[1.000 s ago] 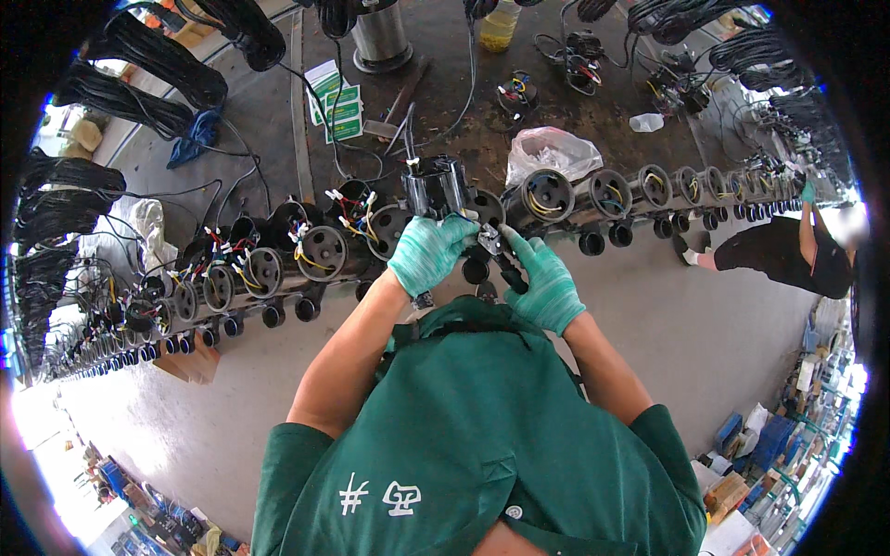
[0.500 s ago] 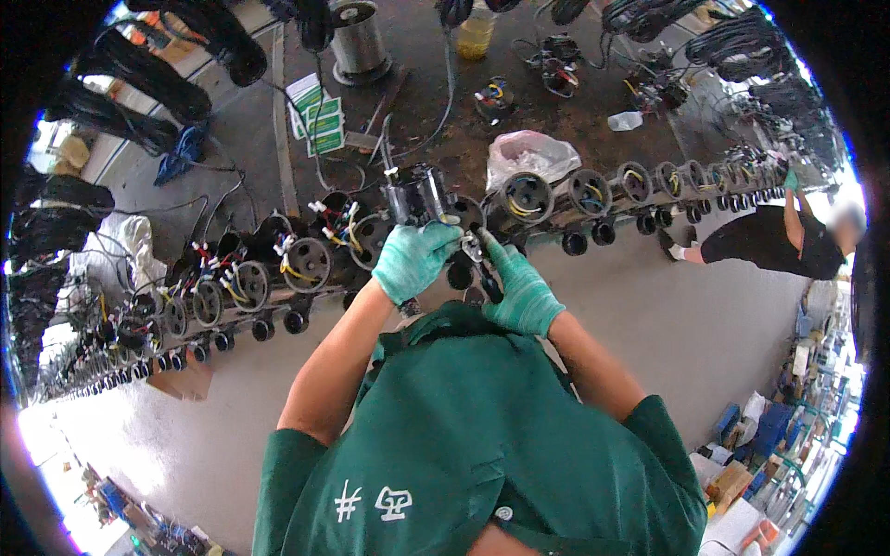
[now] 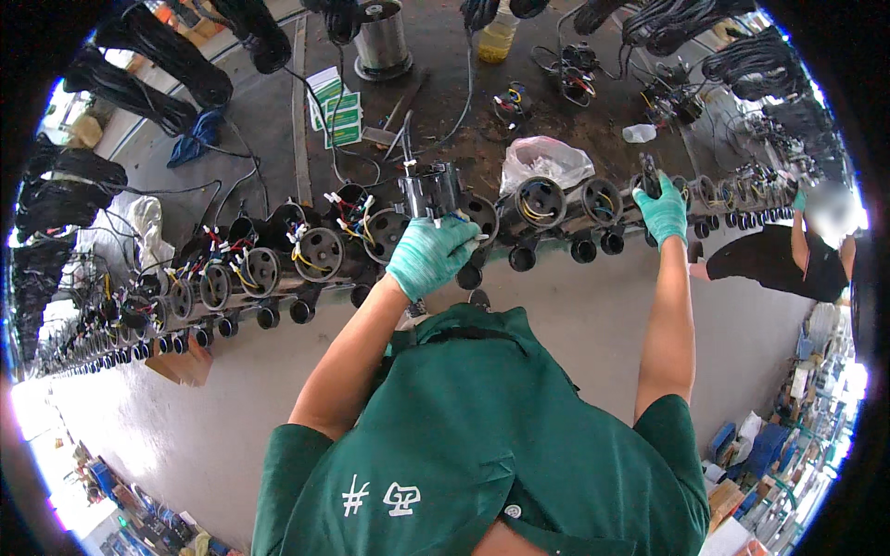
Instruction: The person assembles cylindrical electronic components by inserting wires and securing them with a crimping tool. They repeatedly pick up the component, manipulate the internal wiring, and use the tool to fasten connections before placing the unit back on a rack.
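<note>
My left hand (image 3: 434,252), in a green glove, is closed at the near end of a black cylindrical housing (image 3: 429,193). Its fingers pinch thin wires (image 3: 475,236) whose pale ends poke out past the fingertips. A dark cable rises from the housing's far end. Out to the right, my right hand (image 3: 664,213), gloved alike, is closed around dark-handled pliers (image 3: 648,171) over the bench edge. The palm hides part of the pliers.
Round black housings (image 3: 540,202) with coloured wires line the bench edge on both sides. Beyond them are a plastic bag (image 3: 545,159), a metal spool (image 3: 382,42), green-white cards (image 3: 343,119) and a jar (image 3: 498,35). Coiled cables (image 3: 158,56) hang overhead. A co-worker (image 3: 779,259) stands at right.
My right hand has carried the pliers away from my left hand, to the right and outward over the bench edge. My left hand stays at the housing. The whole view has shifted slightly.
</note>
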`<state>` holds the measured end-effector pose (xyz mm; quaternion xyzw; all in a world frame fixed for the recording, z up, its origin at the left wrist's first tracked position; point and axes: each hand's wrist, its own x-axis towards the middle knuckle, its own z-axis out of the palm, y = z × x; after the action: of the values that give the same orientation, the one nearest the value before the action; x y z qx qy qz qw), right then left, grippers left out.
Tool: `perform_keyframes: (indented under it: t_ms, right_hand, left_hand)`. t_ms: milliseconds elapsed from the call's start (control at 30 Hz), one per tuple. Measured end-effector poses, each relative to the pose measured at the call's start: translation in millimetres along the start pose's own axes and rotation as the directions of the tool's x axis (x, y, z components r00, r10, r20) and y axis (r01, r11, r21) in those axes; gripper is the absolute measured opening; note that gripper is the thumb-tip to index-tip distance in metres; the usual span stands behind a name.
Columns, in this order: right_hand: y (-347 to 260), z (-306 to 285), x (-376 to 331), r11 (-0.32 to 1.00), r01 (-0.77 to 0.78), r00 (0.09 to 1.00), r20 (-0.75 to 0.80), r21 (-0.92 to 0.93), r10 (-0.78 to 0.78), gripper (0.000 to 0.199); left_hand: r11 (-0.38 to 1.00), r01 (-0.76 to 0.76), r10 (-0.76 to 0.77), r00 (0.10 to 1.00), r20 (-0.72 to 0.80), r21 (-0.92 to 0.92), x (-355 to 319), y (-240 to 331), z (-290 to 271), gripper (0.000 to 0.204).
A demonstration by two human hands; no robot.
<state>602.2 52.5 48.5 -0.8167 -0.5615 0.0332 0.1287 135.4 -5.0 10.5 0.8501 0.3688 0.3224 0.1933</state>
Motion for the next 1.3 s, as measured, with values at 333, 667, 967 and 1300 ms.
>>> perform_keyframes:
  t_ms: [333,667,967,1300]
  right_hand:
    - [-162.3,-29.2,-95.7,0.818,0.424,0.878,0.043,0.389,-0.476,0.034]
    - [-236.7,35.4,-136.2,0.652,0.564,0.746,0.025,0.507,-0.665,0.022]
    - [-234.7,60.7,-127.7,0.64,0.297,0.899,0.018,0.709,-0.437,0.016]
    - [-222.5,57.0,-136.5,0.535,0.634,0.708,-0.14,0.559,-0.692,0.015]
  left_hand:
    - [0.997,-0.017,0.024,0.996,-0.081,0.08,0.9,5.3,1.1,0.022]
    - [0.996,-0.037,0.04,0.998,-0.046,0.078,7.3,10.9,-7.7,0.026]
    - [0.972,0.169,-0.134,0.97,-0.203,0.164,0.7,13.5,6.4,0.029]
    - [0.964,0.265,-0.244,0.925,-0.29,0.033,6.2,14.1,7.9,0.042]
